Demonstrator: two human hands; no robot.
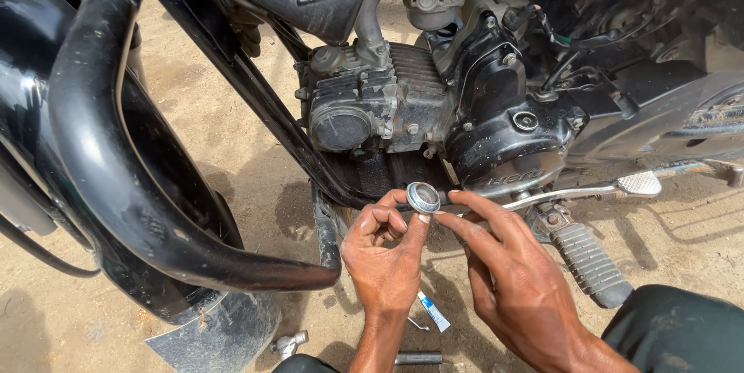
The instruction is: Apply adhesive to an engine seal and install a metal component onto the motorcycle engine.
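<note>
Right hand [518,280] is half open, fingertips touching round metal cap [423,197], pinched by left hand [385,253] below engine [434,110]. Judged light, rigid, possibly greasy; best gripped by rim.

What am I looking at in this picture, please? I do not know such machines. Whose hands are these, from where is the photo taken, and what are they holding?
The picture comes from a camera worn on a person's head, looking down at that person's own two bare hands. They crouch beside a motorcycle standing on sandy ground.

The dark, dirty metal block in the middle is the engine. The thick black curved pipe on the left is a crash guard. At the right you see a ribbed footrest and a silver pedal.

The left hand holds a small round metal cap between thumb and fingers. The right hand touches the cap's edge with its fingertips and holds nothing itself.

On the ground below the hands lie a small white and blue tube, a grey metal rod and a small silver metal part.
</note>
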